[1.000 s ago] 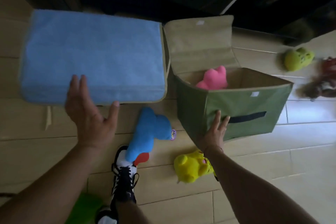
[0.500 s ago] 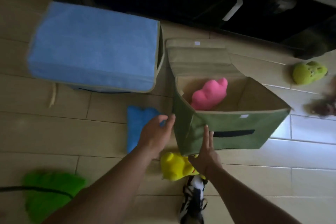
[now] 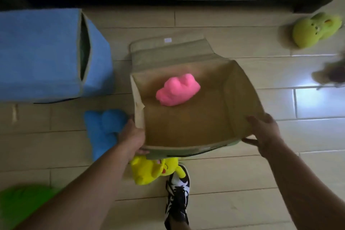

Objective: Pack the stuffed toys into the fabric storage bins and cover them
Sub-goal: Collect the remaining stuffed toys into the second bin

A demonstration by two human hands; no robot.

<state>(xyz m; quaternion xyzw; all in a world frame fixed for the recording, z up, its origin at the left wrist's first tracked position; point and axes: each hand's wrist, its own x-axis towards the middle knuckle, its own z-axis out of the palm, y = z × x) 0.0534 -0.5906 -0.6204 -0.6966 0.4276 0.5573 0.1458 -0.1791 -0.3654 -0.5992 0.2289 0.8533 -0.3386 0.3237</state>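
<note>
An open green fabric bin (image 3: 186, 149) with a tan lining sits in the middle of the floor, its lid folded back behind it. A pink stuffed toy (image 3: 177, 89) lies inside. My left hand (image 3: 133, 138) grips the bin's near left corner. My right hand (image 3: 265, 132) grips its near right corner. A blue bin (image 3: 37, 52) with its lid down stands to the left. On the floor lie a blue toy (image 3: 102, 129), a yellow toy (image 3: 151, 170) under the bin's near edge, and a lime toy (image 3: 313, 30) at the far right.
A bright green toy (image 3: 20, 205) lies blurred at the lower left. A brown toy (image 3: 330, 74) sits at the right edge. My black-and-white shoe (image 3: 177, 194) stands just below the yellow toy. Dark furniture runs along the back.
My left hand left the blue bin's lid and came to the green bin's left corner. My right hand shifted to its right corner. The view now looks down into the bin.
</note>
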